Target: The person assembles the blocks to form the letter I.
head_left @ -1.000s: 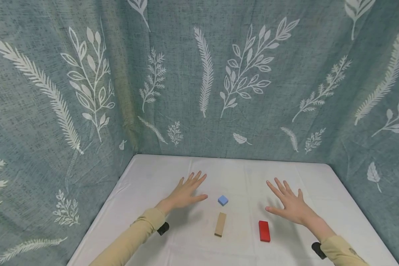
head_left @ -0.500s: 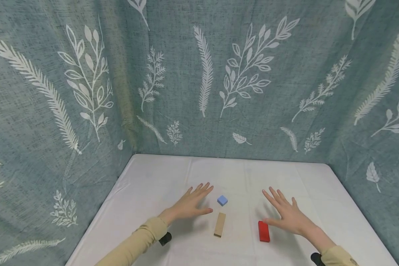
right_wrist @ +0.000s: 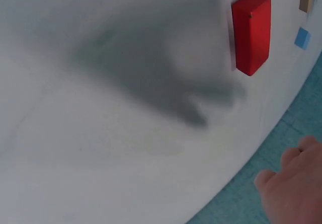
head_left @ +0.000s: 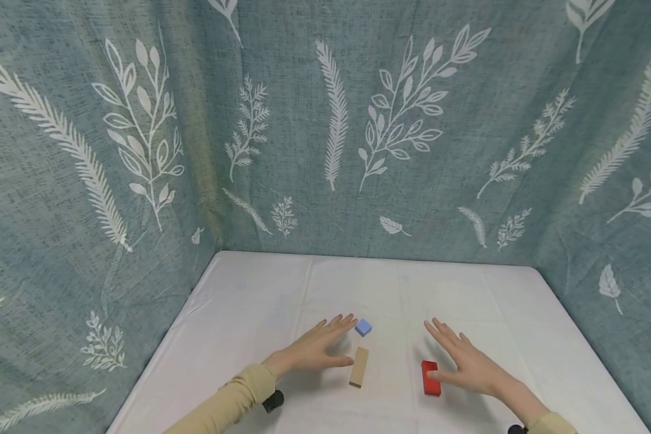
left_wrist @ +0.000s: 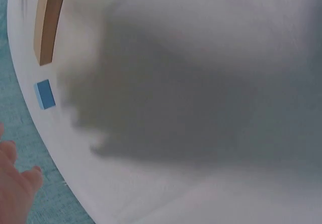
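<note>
My left hand hovers over the table with its fingers spread, thumb tip beside the tan wooden block and fingertips close to the small blue block. Nothing is in its grasp. On the other side, my right hand hangs above the red block, its thumb covering part of that block in the head view. Its fingers are extended and hold nothing. The right wrist view shows the red block lying apart from the hand, whose shadow falls beside it. In the left wrist view the tan block lies near the blue block.
A white cloth covers the table. Blue-green curtains with white leaf prints rise behind it and along both sides. A dark wrist camera sits under the left sleeve.
Both hands have moved toward the person and lower in the head view, the left one also rightward. The right thumb now overlaps the red block. The blocks have stayed in place.
</note>
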`<state>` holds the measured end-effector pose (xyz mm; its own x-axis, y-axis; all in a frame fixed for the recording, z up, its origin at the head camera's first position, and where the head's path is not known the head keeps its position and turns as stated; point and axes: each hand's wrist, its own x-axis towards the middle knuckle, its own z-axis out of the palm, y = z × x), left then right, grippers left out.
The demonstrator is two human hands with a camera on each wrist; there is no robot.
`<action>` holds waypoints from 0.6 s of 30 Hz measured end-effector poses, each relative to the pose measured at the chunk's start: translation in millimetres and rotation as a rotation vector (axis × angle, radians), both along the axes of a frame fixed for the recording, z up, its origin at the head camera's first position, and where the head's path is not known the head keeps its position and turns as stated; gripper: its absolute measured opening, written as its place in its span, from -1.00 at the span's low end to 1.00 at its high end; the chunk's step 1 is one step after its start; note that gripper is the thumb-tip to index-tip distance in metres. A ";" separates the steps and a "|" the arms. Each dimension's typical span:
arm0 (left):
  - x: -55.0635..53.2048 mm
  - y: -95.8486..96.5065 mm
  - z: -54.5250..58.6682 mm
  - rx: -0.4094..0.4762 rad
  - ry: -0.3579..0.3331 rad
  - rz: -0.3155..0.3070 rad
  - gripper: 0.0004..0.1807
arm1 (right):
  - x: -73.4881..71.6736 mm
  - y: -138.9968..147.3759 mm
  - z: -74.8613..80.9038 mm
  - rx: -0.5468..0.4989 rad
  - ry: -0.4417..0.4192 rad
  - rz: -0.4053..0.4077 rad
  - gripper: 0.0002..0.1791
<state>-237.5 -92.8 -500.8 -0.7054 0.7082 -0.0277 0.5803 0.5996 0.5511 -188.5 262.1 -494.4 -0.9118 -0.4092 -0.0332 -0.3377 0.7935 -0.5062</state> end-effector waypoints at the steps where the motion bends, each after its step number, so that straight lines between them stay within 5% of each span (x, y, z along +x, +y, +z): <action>1: 0.6 0.8 -0.8 0.003 -0.003 -0.008 -0.12 | 0.8 -0.2 -0.5 -0.001 -0.004 0.002 0.02; 18: 6.6 9.5 -13.7 0.052 -0.070 -0.084 -0.10 | 9.9 0.0 -11.5 -0.072 -0.075 0.001 0.08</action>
<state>-230.9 -83.3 -514.5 -0.6415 0.7663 -0.0363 0.5860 0.5200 0.6215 -178.6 262.1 -505.9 -0.9076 -0.4136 -0.0721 -0.2971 0.7540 -0.5859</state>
